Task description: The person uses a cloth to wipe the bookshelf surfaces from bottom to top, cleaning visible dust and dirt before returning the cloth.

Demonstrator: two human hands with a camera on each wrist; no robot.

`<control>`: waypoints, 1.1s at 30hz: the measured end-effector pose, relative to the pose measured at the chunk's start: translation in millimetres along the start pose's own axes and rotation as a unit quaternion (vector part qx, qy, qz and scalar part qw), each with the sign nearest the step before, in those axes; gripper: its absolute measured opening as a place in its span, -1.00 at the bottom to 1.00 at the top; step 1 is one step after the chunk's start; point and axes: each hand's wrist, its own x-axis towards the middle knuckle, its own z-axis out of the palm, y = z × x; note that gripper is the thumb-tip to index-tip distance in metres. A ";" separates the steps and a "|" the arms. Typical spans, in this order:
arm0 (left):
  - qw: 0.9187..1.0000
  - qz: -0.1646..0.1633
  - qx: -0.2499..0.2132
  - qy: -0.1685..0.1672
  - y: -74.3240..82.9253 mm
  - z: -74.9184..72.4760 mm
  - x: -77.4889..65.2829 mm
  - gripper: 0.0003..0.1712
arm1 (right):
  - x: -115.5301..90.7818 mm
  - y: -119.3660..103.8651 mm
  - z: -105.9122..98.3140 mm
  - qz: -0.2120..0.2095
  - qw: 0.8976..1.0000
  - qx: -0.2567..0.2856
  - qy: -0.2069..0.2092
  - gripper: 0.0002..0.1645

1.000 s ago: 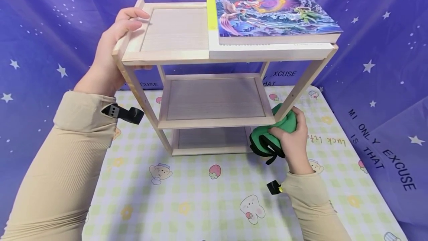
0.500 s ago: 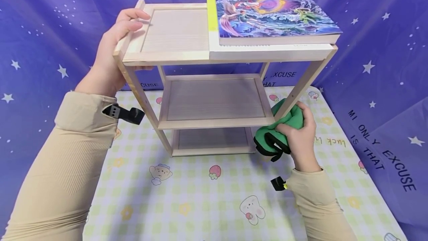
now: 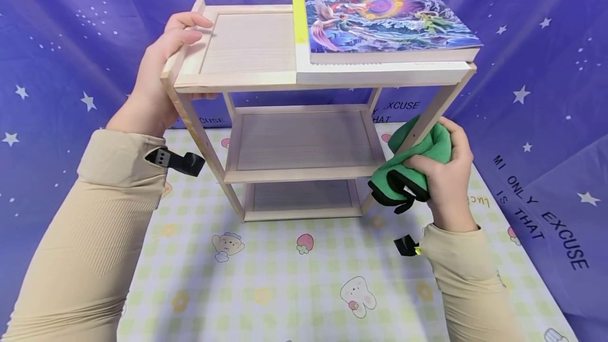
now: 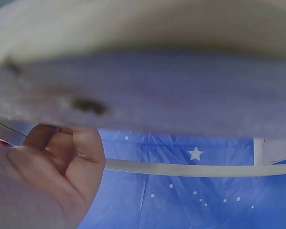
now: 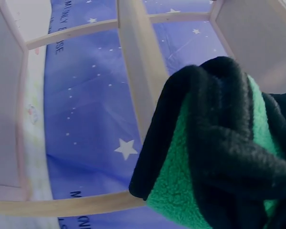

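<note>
Head: right hand (image 3: 448,173) with green cloth (image 3: 395,176) has moved up front right leg (image 3: 436,111) of wooden rack (image 3: 304,176); suggests wiping advances upward; fingers and thumb pinch cloth round leg; cloth's long axis slopes along leg, trimmed end down-left; left hand (image 3: 163,59) grips rack's top left end; left wrist: fingers curled beneath blurred board (image 4: 147,93); right wrist: black trim (image 5: 233,155) overlaps leg; hand hidden.

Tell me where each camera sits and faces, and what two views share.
Head: worn there, facing forward and down at the shelf; left hand, right hand, sleeves show.
Left wrist: worn there, facing the shelf close up and starry curtain; part of that hand shows.
Right wrist: worn there, facing the green cloth and shelf; no hand plainly shows.
Shared: head and right wrist both show the green cloth.
</note>
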 end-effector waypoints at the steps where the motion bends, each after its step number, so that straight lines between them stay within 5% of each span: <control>1: 1.000 0.000 0.000 -0.001 0.0 -0.1 0.0 -0.82 | 1.2 -2.0 0.5 -0.003 1.000 0.002 0.000 -0.13; 33: 1.000 0.005 0.010 -0.008 0.5 -0.2 -0.9 -0.82 | 17.7 -48.5 10.0 -0.050 0.993 0.107 -0.031 -0.12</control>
